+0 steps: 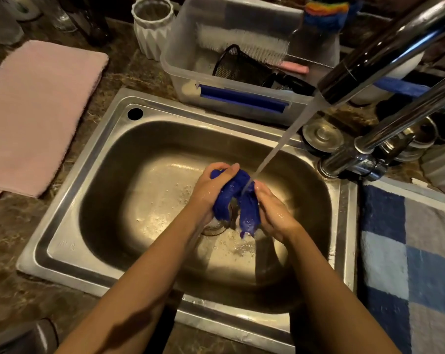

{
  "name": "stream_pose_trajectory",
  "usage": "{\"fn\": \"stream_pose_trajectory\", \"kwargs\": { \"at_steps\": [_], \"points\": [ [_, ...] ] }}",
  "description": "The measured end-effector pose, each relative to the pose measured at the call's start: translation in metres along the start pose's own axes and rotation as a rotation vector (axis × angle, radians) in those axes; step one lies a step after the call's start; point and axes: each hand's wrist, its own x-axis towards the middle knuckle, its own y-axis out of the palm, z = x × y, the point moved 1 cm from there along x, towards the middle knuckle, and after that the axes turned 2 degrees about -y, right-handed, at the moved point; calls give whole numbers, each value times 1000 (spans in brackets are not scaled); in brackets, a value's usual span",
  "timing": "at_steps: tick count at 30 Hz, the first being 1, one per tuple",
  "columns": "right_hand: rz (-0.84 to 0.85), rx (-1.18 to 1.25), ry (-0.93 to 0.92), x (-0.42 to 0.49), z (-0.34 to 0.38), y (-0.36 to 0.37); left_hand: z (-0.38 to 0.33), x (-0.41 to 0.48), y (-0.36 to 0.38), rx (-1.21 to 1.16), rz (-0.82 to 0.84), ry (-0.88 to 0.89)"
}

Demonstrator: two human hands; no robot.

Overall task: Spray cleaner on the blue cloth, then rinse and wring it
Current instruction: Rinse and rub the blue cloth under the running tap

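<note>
Fingers [220, 166] of left hand [208, 192] curled round left end of blue cloth [231, 198] | cloth bunched, soaked, over sink [88, 159] drain | right hand [272, 210] gripping its right end | tap [385, 52] stream [280, 144] landing on cloth between hands | progress, judged: rinse under way; spraying not checkable; final wringing left.

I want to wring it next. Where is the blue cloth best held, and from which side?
Take the blue cloth by its two ends, left hand from the left, right hand from the right. It is bunched into a bent roll under the water stream, so opposite twists would likely squeeze it.
</note>
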Motion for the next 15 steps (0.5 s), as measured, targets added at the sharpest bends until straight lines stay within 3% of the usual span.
{"fn": "stream_pose_trajectory", "kwargs": {
  "at_steps": [3,6,12,15],
  "points": [
    [11,9,-69,-1,2,-7,1,7,-12,254,-25,22],
    [-52,-30,-110,-1,13,4,3,5,-19,480,86,-78],
    [-266,-181,-112,5,27,29,-3,1,-21,696,330,-18],
    [-320,-142,-77,5,33,27,-9,-2,-22,722,330,54]
  ]
}}
